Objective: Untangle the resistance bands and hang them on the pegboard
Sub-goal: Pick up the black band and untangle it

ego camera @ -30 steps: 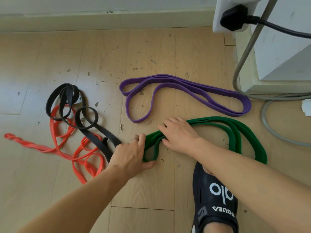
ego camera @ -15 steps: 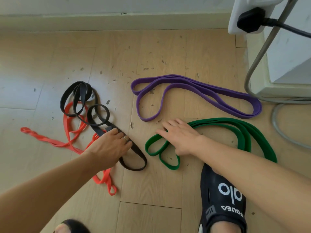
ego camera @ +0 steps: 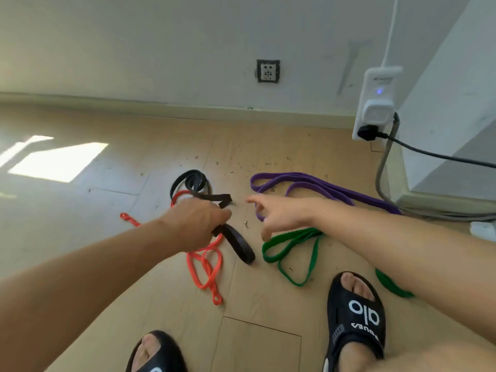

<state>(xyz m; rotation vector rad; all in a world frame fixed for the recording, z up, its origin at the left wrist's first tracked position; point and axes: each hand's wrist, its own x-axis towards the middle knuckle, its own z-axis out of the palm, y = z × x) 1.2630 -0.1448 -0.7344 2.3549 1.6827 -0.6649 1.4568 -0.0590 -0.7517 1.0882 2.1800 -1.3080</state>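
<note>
1. We see the wooden floor under everything, with the wall rising beyond our fingertips.
2. Far to the right of our right fingers stands a white cabinet, with a power strip leaning just beside it and a black plug in its lowest socket.
3. Our left hand has its fingers curled round the black band; one end of the band trails down past the fingers to the floor, and the rest loops away beyond the knuckles.
4. Our right hand hovers with its fingers relaxed and spread, index finger stretched toward the black band, holding nothing.
5. The purple band lies on the floor just beyond the right fingers, partly hidden by the wrist.
6. The green band lies on the floor directly below the right palm, nearer to us than the fingers.
7. The orange band lies on the floor beneath the left fingers, tangled with the black one.
8. Black sandals show nearest to us, well behind both sets of fingers: the right sandal and the left sandal.
9. A wall socket sits far beyond the fingertips.
</note>
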